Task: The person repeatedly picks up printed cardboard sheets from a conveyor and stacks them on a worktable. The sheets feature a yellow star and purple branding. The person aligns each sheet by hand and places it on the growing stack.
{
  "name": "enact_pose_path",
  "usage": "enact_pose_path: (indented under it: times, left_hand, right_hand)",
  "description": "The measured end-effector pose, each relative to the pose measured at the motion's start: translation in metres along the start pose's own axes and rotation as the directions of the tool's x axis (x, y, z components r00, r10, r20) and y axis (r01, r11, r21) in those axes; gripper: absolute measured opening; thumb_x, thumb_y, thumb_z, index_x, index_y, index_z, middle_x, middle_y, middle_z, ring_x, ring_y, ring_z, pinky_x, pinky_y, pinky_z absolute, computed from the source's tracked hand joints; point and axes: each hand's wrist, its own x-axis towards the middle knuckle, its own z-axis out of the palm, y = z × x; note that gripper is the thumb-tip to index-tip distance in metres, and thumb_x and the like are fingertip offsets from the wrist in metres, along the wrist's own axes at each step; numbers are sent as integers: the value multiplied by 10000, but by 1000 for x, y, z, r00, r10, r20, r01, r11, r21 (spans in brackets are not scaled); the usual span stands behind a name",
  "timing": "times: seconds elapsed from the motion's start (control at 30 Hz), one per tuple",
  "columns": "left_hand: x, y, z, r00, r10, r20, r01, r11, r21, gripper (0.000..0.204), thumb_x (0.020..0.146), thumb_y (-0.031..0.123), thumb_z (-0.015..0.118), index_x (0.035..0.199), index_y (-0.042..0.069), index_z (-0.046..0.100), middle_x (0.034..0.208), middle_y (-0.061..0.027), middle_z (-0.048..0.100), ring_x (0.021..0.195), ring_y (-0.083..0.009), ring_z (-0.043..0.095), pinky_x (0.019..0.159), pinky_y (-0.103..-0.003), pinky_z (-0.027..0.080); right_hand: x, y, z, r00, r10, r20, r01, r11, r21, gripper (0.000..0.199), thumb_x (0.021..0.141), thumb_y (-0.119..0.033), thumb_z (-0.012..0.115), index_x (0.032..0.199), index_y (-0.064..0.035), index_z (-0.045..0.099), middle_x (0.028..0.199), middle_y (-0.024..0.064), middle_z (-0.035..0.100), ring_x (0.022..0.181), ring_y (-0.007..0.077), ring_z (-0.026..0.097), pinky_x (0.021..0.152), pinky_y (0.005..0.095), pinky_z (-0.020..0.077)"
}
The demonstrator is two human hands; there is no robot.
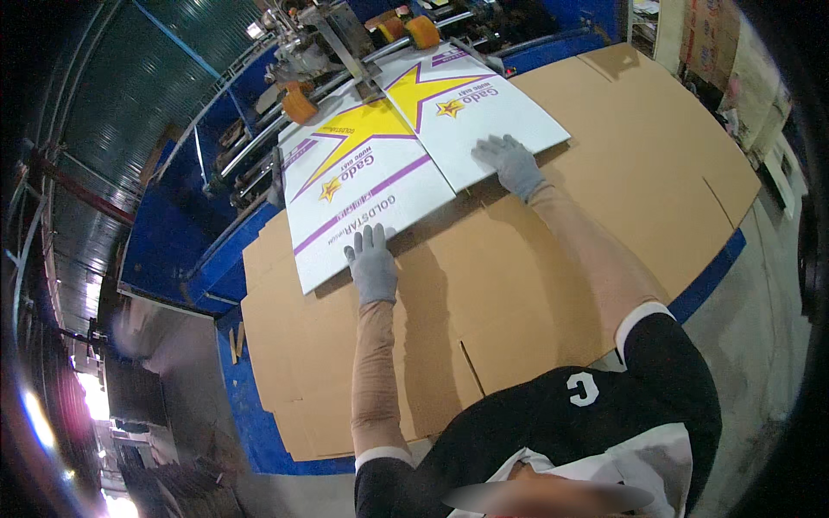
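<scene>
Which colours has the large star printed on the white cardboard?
The large star is yellow, outlined in purple; best seen in the head view.

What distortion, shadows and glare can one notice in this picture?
Head view: black corners, and the outline of the cardboard seems bent by the lens; head view: a soft shadow right of the left arm; head view: bright patches glare at far left, while the white panels look fairly sharp.

This appears to be a factory workshop working with cardboard: a blue-painted metal machine (168, 237) with orange cylindrical rollers (422, 32), flat white cardboard printed in yellow and purple (518, 119), broad plain brown cardboard (643, 177), a ribbed greenish metal wall (173, 65) and a smooth grey floor (734, 337).
</scene>
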Motion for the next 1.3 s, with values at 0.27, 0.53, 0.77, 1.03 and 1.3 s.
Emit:
enact_pose_path:
  times: [0.27, 0.53, 0.77, 1.03, 1.3]
  left_hand:
    - [-220, 12, -63, 983, -171, -62, 155, 966, -206, 505, 869, 215, 566, 1314, 3, 461, 1339, -211, 483, 1267, -377, 424, 1082, -501, 289]
    - [-410, -10, -120, 138, -981, -139, 983, 153, -98, 675, 853, 348, 632, 1338, -69, 417, 1353, -271, 451, 1265, -392, 421, 1049, -440, 350]
    - [-430, -21, -133, -107, -994, -25, 855, -79, -512, 669, 841, 315, 631, 1320, -99, 416, 1270, -283, 508, 1117, -369, 540, 916, -434, 461]
    - [-448, -54, -159, 165, -931, -326, 769, 329, -549, 505, 858, 274, 612, 1230, -52, 511, 1161, -230, 585, 1030, -309, 592, 861, -405, 490]
    - [-422, -22, -197, 295, -917, -269, 622, 398, -674, 429, 849, 203, 620, 1191, -43, 538, 1118, -203, 602, 990, -292, 600, 842, -393, 497]
  right_hand:
    - [-97, 31, -15, 854, 519, 35, -511, 849, -134, 422, 875, -152, 428, 1284, -103, 524, 1379, 139, 481, 1280, 324, 444, 1071, 437, 333]
    - [-222, -15, -109, 907, 397, -137, -396, 917, 36, 301, 847, -151, 538, 1132, -84, 609, 1296, 157, 544, 1237, 331, 477, 1011, 424, 407]
    - [-219, -166, -247, 993, 120, 14, -49, 295, 954, 173, 805, -100, 669, 968, -96, 728, 1289, 138, 567, 1277, 265, 451, 1054, 362, 353]
    - [-177, -290, -382, 630, 64, -774, 509, -787, 349, 188, 867, -80, 557, 996, 2, 668, 1371, 280, 403, 1319, 411, 346, 1074, 538, 246]
    - [-170, -293, -377, 580, -33, -814, 431, -835, 342, 235, 875, -87, 527, 1038, 12, 665, 1388, 320, 350, 1220, 429, 378, 995, 527, 308]
